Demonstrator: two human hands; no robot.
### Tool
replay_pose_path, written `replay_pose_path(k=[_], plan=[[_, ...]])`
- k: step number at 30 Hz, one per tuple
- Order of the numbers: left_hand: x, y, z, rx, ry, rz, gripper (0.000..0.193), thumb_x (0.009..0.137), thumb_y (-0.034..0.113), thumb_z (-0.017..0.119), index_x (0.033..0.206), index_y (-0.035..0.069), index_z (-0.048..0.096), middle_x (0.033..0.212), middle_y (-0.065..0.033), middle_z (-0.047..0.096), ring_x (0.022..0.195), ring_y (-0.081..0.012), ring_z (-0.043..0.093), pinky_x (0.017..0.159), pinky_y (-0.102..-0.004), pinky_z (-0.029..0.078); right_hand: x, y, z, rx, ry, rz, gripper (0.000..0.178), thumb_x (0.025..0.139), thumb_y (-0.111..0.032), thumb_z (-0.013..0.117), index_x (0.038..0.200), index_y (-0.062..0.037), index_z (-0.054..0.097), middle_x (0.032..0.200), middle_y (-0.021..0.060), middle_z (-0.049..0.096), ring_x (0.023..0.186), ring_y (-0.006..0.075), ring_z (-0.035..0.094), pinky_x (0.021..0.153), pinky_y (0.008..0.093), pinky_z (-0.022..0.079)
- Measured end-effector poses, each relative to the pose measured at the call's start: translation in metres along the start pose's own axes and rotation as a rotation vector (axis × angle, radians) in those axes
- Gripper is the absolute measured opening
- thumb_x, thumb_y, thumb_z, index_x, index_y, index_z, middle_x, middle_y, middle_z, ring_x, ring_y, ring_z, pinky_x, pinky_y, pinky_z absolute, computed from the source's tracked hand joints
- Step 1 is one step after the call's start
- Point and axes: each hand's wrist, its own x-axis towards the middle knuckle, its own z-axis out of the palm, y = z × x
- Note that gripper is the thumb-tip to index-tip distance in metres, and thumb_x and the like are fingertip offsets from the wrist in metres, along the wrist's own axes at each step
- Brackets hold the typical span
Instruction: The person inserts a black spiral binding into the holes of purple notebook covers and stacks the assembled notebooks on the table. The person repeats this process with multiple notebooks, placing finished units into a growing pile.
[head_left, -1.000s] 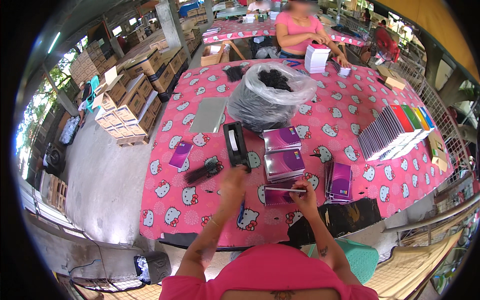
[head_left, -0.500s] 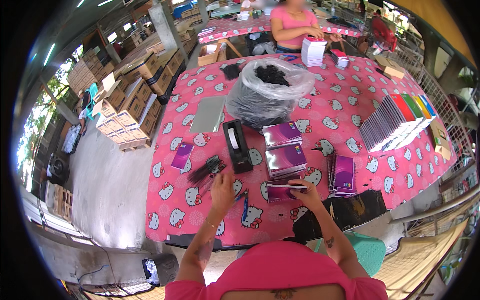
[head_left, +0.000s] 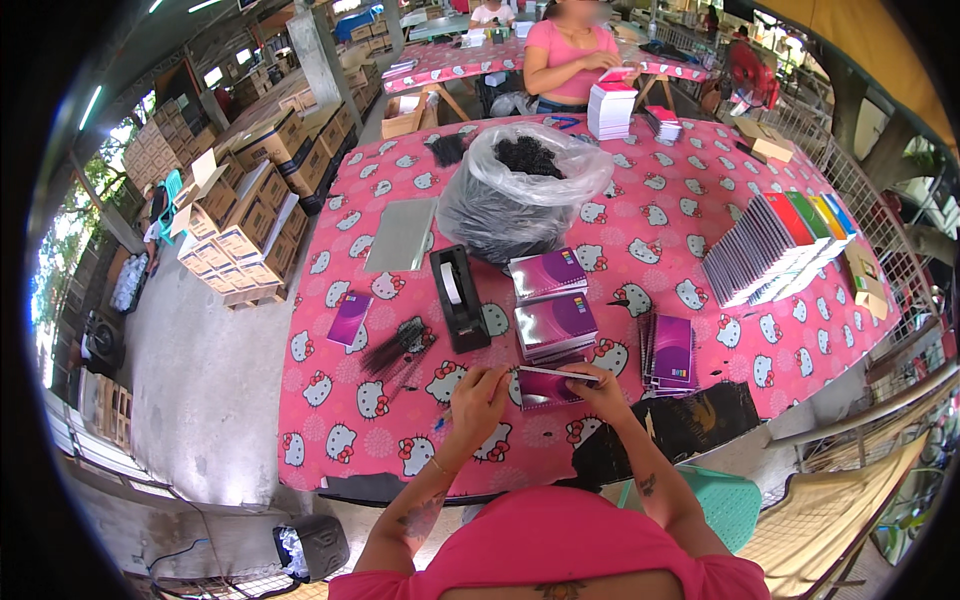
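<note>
My right hand [head_left: 598,393] grips the right side of a purple notebook [head_left: 545,387], its thumb on top, near the table's front edge. Close to the notebook's left end is my left hand [head_left: 478,402], fingers pinched together; whatever they hold is too small to make out. A blue-handled tool [head_left: 439,424] lies mostly hidden under that hand. A bundle of thin black coil-like strands [head_left: 395,347] rests beyond it on the left. Just past the held notebook stands a stack of purple notebooks [head_left: 556,322], and another pile [head_left: 670,350] of spiral-bound ones sits to the right.
A black tape dispenser [head_left: 461,300] stands left of the stack. Behind it is a clear plastic bag [head_left: 510,205] full of black strands. Clear sheets [head_left: 401,235] and a single purple cover [head_left: 349,318] lie left; colourful notebooks [head_left: 775,245] stand right. A person in pink [head_left: 570,65] handles notebooks across the table.
My left hand has moved right, from beside the black strands to the notebook's left end, covering the blue-handled tool. My right hand keeps its hold. The view has shifted slightly.
</note>
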Motion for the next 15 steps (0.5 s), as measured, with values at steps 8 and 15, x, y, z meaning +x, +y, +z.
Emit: replay_pose_path(k=[8,15], plan=[[0.014,-0.009,-0.006,-0.065,-0.168,0.069,0.02,0.089,0.01,0.07,0.108,0.005,0.066,0.089,-0.0099,0.062,0.071,-0.0252,0.062,0.059,-0.0357,0.05,-0.004,-0.002,0.0,0.033,-0.036,0.049,0.028,0.092,0.002,0.066,0.119,-0.0041,0.07,0.111,0.003,0.07,0.099,0.0092,0.061,0.088,0.0249,0.048],[0.036,-0.02,-0.003,-0.071,-0.41,0.233,0.02,0.094,0.022,0.066,0.109,0.01,0.063,0.093,-0.0103,0.059,0.078,-0.0315,0.064,0.066,-0.0418,0.051,-0.008,-0.002,-0.002,0.056,-0.048,0.018,0.028,0.092,-0.003,0.068,0.12,-0.0026,0.069,0.105,0.0005,0.069,0.094,0.0068,0.06,0.083,0.0236,0.049]])
